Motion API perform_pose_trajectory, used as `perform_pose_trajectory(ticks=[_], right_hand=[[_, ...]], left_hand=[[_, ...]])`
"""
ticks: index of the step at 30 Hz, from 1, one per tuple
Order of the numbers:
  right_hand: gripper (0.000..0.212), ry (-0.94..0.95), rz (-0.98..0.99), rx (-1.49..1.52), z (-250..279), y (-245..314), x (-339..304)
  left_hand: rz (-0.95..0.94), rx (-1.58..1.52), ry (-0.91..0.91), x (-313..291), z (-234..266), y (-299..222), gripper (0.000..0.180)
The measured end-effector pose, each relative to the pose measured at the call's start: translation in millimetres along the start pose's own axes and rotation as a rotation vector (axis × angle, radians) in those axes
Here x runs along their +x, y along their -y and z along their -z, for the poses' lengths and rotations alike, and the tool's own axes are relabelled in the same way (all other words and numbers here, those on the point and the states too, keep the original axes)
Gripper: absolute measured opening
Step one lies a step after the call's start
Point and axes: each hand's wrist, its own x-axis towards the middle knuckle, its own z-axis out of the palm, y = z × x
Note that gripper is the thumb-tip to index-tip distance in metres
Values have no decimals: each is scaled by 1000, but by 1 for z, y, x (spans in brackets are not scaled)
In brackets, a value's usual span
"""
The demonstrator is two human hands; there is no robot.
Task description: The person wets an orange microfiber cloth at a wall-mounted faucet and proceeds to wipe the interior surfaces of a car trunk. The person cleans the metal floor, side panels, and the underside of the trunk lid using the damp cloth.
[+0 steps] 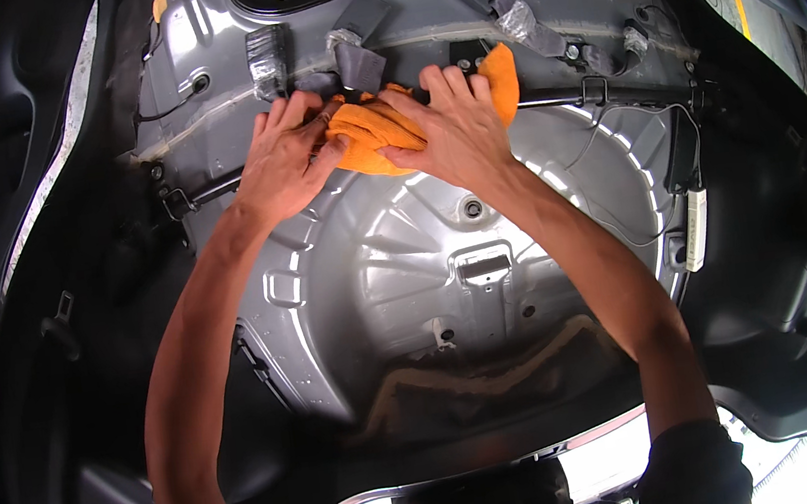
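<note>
An orange cloth (374, 137) lies bunched over the middle of a black crossbar (551, 95) at the front edge of the spare-wheel well. My left hand (287, 161) is closed at the cloth's left end, thumb against the fabric and fingers curled over toward the bar. From the right, my right hand (459, 129) grips the cloth, its thumb and forefinger pinching a fold. A loose flap of the fabric sticks up past its knuckles. The fingertips of both hands are partly hidden behind the bar and cloth.
Below the hands opens the round grey metal wheel well (395, 263). Seat-belt straps with plastic-wrapped buckles (518, 21) lie just beyond the bar. A white stick-shaped object (696, 229) with a thin cable is at the right. Dark trim panels (91, 411) flank both sides.
</note>
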Motion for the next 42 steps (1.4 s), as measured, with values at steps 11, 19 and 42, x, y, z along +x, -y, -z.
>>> perform_pose_trajectory(ticks=[11,19,42], right_hand=[[59,254,1,445,-16,-14,28],[61,141,92,152,6,-30,15],[58,-195,-517,1391,109,-114,-87]], left_hand=[[-26,95,-258,-19,-12,13,30],[-16,-14,-229,-12,8,24,29],[280,-105,-370,-29,-14,48,16]])
